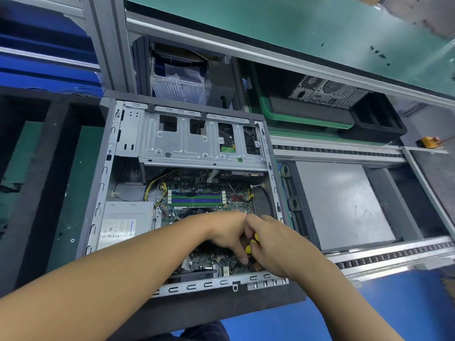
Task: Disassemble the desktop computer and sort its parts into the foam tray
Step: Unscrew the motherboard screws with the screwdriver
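Lying on its side, open face up, the case (273, 183) sits mid-bench, right of the foam tray (59, 143). Its long axis runs away from the person, with the drive cage (197, 143) at the far end. Both hands meet over the near right part of the motherboard (236, 205). The right hand (273, 244) clasps a yellow-handled screwdriver (248, 248), tip hidden. The left hand (229, 232) curls its fingers down beside the tool, one fingertip on the board; whether it grips the tool, I cannot tell.

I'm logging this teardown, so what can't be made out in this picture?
Head view only:
Yellow tool: mostly covered by the right hand and left hand; tip unseen.
Motherboard: its middle hidden under both hands.
Power supply label: print too small to read.
Objects at top right: blurred.
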`<action>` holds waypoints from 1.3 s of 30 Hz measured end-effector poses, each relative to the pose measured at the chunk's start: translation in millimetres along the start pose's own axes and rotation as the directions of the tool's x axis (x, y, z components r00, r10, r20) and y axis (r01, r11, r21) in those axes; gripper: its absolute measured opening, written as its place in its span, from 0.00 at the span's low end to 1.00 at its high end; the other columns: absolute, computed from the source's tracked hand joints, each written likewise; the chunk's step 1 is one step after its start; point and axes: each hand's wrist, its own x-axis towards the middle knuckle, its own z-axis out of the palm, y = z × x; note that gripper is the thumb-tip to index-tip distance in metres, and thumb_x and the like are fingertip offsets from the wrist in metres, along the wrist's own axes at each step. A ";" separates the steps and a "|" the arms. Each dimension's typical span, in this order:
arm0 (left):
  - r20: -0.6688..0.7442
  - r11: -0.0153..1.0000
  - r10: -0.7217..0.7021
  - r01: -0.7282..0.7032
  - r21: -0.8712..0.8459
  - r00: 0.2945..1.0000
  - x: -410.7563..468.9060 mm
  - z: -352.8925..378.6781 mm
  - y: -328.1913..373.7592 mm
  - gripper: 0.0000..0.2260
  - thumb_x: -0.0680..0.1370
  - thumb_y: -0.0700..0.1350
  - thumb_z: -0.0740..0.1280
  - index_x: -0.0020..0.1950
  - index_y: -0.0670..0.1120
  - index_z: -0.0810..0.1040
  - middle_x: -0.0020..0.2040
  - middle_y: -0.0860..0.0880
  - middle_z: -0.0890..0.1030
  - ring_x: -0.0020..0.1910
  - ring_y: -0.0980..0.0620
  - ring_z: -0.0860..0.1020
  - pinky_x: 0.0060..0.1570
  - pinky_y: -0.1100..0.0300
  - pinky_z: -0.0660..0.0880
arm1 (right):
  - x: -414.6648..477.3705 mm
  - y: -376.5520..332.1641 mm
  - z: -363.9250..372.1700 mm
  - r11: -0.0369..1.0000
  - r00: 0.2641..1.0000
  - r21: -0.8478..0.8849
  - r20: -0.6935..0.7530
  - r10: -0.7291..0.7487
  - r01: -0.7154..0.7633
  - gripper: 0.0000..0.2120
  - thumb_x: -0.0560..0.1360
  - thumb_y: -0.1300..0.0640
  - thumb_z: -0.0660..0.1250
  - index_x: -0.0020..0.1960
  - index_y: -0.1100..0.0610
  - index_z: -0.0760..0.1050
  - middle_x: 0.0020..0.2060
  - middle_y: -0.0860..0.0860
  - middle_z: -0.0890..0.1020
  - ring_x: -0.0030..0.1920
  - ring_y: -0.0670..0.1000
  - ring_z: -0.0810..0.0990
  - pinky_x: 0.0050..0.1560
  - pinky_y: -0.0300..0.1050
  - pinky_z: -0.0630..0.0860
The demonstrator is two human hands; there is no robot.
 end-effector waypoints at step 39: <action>0.056 0.974 0.042 -0.053 0.219 0.998 -6.7 -11.1 -9.4 0.39 0.70 0.49 0.78 0.76 0.50 0.63 0.68 0.50 0.71 0.65 0.52 0.71 0.65 0.60 0.67 | -11.3 23.2 -41.5 0.984 0.947 0.165 -0.301 0.113 -0.065 0.11 0.83 0.49 0.59 0.45 0.52 0.73 0.32 0.49 0.76 0.30 0.49 0.74 0.30 0.43 0.67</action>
